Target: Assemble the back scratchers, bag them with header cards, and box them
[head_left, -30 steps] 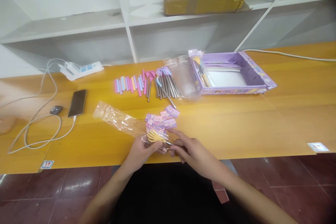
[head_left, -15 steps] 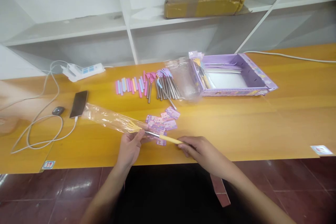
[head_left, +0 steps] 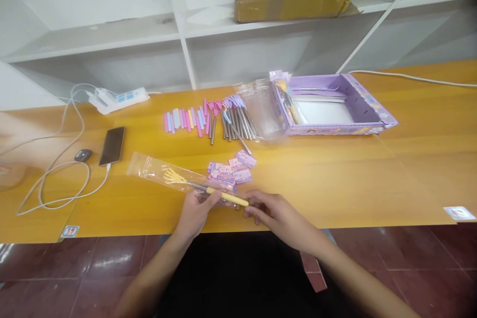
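A yellow hand-shaped back scratcher (head_left: 175,177) with a metal shaft and yellow handle lies mostly inside a long clear plastic sleeve (head_left: 149,169) on the orange table (head_left: 335,179). My left hand (head_left: 196,211) pinches the sleeve's open end around the shaft. My right hand (head_left: 274,213) grips the end of the yellow handle (head_left: 227,198) with its fingertips. Small purple printed cards (head_left: 233,169) lie just beyond both hands.
Further back lie a row of pink, blue and yellow grips (head_left: 184,120), a bunch of metal scratchers (head_left: 233,118), spare clear sleeves (head_left: 261,109) and an open purple box (head_left: 328,107). At the left are a phone (head_left: 112,145), a mouse (head_left: 82,155), cables and a power strip (head_left: 117,99).
The scratcher has slid further left into the sleeve; its yellow hand head went from the sleeve mouth to deep inside. My right hand followed the handle leftward.
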{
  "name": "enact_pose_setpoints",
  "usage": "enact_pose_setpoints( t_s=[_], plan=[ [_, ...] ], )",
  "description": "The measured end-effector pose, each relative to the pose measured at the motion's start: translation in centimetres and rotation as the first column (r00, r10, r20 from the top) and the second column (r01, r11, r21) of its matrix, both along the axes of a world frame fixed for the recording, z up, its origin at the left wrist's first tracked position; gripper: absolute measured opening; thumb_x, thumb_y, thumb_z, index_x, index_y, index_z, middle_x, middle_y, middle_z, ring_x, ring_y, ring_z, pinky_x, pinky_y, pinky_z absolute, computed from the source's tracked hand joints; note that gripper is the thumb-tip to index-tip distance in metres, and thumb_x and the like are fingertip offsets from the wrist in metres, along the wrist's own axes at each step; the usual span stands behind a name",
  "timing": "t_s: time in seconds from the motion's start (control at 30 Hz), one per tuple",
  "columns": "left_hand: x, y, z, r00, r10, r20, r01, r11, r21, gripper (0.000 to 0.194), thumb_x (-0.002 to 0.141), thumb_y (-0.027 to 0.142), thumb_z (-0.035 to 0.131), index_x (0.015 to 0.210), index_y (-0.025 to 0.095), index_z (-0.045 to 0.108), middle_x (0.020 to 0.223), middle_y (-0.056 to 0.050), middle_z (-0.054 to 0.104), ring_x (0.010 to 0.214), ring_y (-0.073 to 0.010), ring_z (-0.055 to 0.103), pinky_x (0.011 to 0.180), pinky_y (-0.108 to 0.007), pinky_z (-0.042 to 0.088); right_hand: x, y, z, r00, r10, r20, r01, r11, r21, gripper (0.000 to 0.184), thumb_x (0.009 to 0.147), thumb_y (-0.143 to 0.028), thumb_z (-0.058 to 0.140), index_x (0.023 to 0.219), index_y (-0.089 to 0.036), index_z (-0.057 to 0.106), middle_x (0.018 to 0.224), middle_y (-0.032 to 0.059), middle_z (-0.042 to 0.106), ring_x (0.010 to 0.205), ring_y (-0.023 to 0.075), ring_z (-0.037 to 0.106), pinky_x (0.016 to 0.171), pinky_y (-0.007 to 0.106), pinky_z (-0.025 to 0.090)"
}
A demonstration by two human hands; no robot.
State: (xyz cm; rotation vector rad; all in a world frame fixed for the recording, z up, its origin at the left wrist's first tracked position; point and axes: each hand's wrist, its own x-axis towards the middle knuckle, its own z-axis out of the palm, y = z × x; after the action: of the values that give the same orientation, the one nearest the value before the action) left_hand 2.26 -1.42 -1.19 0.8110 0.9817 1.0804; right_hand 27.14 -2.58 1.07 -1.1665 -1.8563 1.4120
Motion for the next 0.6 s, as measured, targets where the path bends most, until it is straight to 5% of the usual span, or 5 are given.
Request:
enact_pose_setpoints(
  t_s=[0.27,0.43,0.6],
  plan=[
    [0.5,-1.0,0.4,0.982,-0.186,-0.007,0.186,0.982,-0.04,0.04,0.089,0.05,0.089,0.104,0.013,0.086,0.107,-0.014,0.087,0.092,-0.0276,0.083,0.086,-0.04,0.07,-0.6,0.3,-0.8,0.987,-0.106,-0.118,0.114,0.992,0.062,0.024,0.1,-0.047,0.08,0.104,-0.023,0.075,0.086,0.001,0.077,0.076,0.0168,0.069,0.071,0.028,0.054],
    [1.3,-1.5,0.0,0.963,-0.269,-0.015,0.268,0.962,-0.059,0.041,0.091,0.05,0.087,0.111,0.015,0.085,0.112,-0.013,0.086,0.097,-0.0267,0.083,0.088,-0.037,0.069,-1.6,-0.2,-1.2,0.988,-0.133,-0.079,0.141,0.983,0.113,0.027,0.101,-0.046,0.078,0.117,-0.025,0.072,0.094,0.0022,0.076,0.078,0.0168,0.069,0.072,0.029,0.056],
    [0.5,-0.7,0.1,0.976,-0.215,-0.028,0.215,0.976,-0.024,0.041,0.091,0.051,0.087,0.104,0.013,0.081,0.103,-0.013,0.086,0.088,-0.0248,0.082,0.083,-0.036,0.068,-1.2,-0.3,-1.3,0.991,-0.118,-0.066,0.13,0.964,0.232,0.036,0.107,-0.041,0.07,0.139,-0.027,0.061,0.105,0.0049,0.074,0.082,0.0183,0.07,0.079,0.034,0.062]
  ],
)
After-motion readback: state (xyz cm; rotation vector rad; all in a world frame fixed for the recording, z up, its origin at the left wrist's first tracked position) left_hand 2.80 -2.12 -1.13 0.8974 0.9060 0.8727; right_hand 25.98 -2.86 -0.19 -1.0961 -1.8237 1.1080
